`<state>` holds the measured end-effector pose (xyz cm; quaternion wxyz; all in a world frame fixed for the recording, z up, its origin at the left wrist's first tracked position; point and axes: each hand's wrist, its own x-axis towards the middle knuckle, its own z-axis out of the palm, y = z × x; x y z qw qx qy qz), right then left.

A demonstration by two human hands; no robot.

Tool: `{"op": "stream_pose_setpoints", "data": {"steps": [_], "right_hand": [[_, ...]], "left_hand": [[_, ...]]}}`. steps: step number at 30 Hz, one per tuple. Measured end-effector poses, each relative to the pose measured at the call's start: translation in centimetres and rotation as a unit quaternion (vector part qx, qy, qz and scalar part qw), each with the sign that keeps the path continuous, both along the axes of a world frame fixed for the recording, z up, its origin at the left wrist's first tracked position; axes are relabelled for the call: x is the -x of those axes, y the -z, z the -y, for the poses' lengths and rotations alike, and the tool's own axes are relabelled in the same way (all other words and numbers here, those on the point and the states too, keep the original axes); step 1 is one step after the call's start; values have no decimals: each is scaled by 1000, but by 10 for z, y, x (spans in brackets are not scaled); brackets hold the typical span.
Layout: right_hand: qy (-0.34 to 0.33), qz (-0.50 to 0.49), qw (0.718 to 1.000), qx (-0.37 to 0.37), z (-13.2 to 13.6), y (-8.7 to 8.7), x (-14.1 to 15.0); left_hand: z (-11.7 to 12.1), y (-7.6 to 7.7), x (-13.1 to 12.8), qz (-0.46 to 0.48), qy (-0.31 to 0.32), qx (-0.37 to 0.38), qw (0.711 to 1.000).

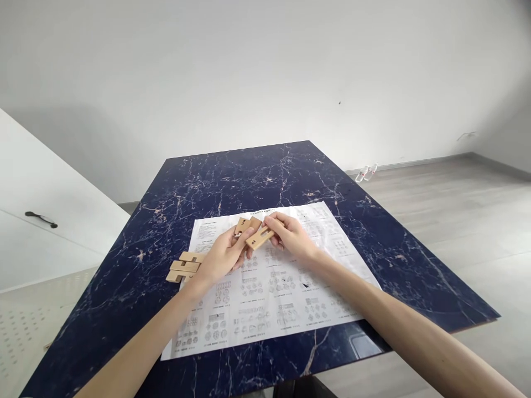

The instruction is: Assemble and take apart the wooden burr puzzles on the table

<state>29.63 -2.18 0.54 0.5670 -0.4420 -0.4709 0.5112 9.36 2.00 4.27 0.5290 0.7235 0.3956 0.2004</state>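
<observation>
My left hand (229, 250) is closed around a notched wooden puzzle piece marked 3 (243, 224), held above the paper. In my right hand (289, 235), fingers and thumb pinch the end of another wooden puzzle piece, marked 2 (259, 237), which has a slot along its middle. The two pieces meet or overlap between my hands; whether they interlock I cannot tell. Beside my left forearm lie several more notched wooden puzzle pieces (182, 266), partly hidden by the arm. Under both hands spreads a white instruction sheet (257, 323) printed with small diagrams.
The sheet rests on a dark blue marble-patterned table (232, 177). Behind it rises a pale wall (249, 83). A white cabinet with a black handle (41, 219) stands at the left. On the right, clear looped objects (366, 172) appear past the table edge.
</observation>
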Motion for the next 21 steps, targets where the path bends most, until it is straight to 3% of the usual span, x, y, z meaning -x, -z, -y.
{"op": "stream_pose_setpoints", "data": {"steps": [8,14,21], "right_hand": [[72,-68,995,22,-4,-1,-4],[77,-72,994,43,-2,-3,-4],[84,-67,993,55,-3,-2,-1]], "left_hand": [[5,7,5,-122,57,-124,983],[3,10,12,-128,84,-137,979],[11,10,13,-195,93,-273,937]]}}
